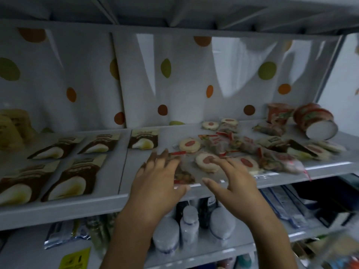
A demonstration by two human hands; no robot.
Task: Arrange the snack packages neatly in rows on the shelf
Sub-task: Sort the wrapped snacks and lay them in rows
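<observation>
Left hand and right hand, grip released, spread over the jumbled packs; sorting step, next I'd pinch one.

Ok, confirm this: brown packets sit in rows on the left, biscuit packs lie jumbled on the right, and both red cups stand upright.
Not quite: the head view shows one red cup lying on its side; the other cup stands. The rest holds.

L hand & R hand, forearms bare.
</observation>
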